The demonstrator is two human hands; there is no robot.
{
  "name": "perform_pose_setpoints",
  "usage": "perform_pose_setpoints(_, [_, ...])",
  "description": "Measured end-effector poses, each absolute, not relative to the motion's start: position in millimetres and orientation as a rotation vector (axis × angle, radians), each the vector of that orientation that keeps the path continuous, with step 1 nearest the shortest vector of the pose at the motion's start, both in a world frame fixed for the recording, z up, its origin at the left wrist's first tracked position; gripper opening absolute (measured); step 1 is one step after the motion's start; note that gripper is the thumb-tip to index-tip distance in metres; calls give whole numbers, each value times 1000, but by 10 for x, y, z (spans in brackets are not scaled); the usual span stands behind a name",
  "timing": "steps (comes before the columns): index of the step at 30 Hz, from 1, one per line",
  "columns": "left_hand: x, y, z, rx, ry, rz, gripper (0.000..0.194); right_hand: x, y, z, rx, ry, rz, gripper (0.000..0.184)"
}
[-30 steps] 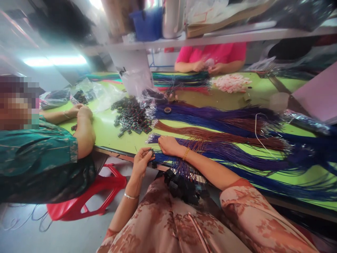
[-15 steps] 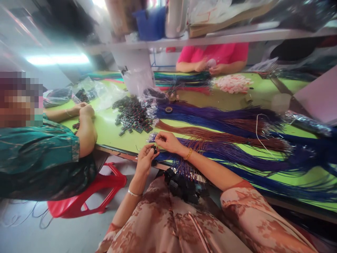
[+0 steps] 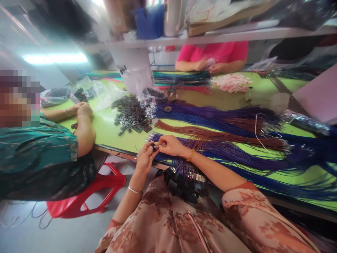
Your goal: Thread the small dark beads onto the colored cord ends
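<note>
Connector pile [image 3: 131,116] beyond wire bundles [image 3: 216,135]

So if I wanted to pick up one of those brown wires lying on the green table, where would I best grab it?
Probably near the bare tips of the brown wires, which fan out toward the pile of black connectors. Come from above and pinch a single strand there; further right they lie packed among the purple wires.

A small black connector [image 3: 153,147] — pinched at the table's near edge, purple wires [image 3: 237,153] fanned out beside it.
</note>
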State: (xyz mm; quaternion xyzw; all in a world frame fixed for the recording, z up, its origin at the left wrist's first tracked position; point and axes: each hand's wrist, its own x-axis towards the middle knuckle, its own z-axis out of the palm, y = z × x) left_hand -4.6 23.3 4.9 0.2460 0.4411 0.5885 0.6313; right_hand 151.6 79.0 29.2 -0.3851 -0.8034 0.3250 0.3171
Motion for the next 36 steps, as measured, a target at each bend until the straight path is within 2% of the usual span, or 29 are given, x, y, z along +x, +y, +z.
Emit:
perform_pose_setpoints(16, [-26, 229, 8, 569, 1030, 1368, 34, 1492, 760, 341, -1100, -2141, 841, 6])
perform_pose_setpoints(31, [2, 186, -24, 590, 1143, 1357, 46, 1480, 772, 308, -1017, -2157, 1005, 8])
perform_pose_setpoints(36, [28, 186, -29, 583, 1163, 1362, 44, 1477, 736, 286, -1033, -2213, 920, 9])
